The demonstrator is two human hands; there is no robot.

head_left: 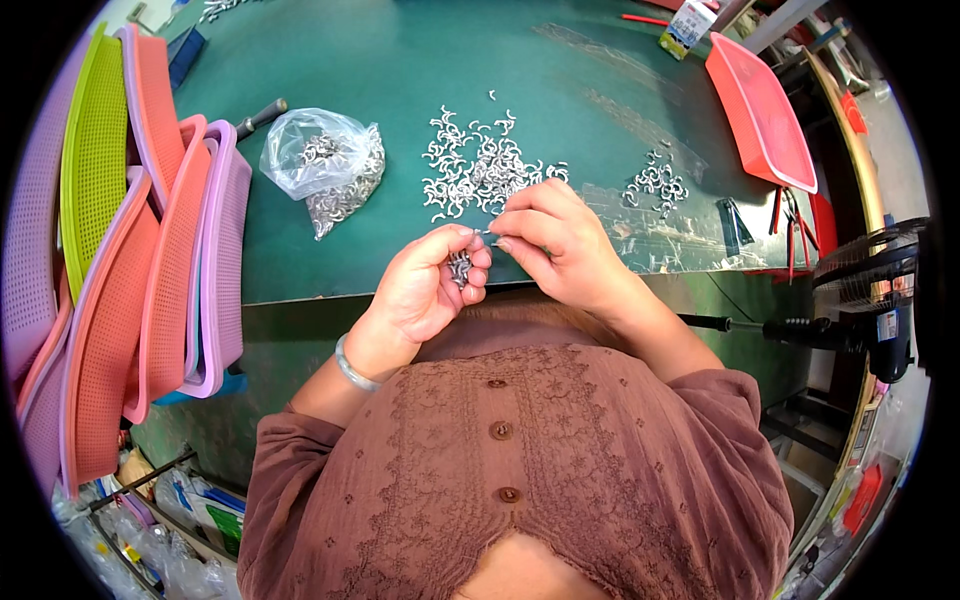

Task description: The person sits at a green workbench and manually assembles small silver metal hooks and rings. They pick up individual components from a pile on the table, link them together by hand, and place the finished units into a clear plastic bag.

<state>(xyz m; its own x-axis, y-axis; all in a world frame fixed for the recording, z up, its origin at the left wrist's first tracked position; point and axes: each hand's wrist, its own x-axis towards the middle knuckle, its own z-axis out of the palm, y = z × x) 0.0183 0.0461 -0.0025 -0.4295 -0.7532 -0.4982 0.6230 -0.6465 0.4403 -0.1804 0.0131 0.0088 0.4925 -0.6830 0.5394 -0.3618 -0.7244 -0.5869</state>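
My left hand [425, 285] is curled around a handful of small grey metal pieces [460, 268], with its thumb and forefinger pinched at the top. Against that pinch, my right hand [558, 243] has its own thumb and forefinger closed on a small metal piece [487, 235]; its exact shape is too small to tell. Just beyond both hands, a loose pile of small curved metal pieces [490, 170] spreads over the green tabletop [370, 70]. A smaller cluster of similar curved pieces [657, 186] lies to the right.
Left of the pile sits a clear plastic bag [325, 165] of metal pieces, near a dark-handled tool [262, 117]. Stacked coloured plastic baskets [165, 270] crowd the left edge. At right are a pink tray [765, 110], red-handled pliers [793, 230], a carton [687, 28] and a black fan [870, 285].
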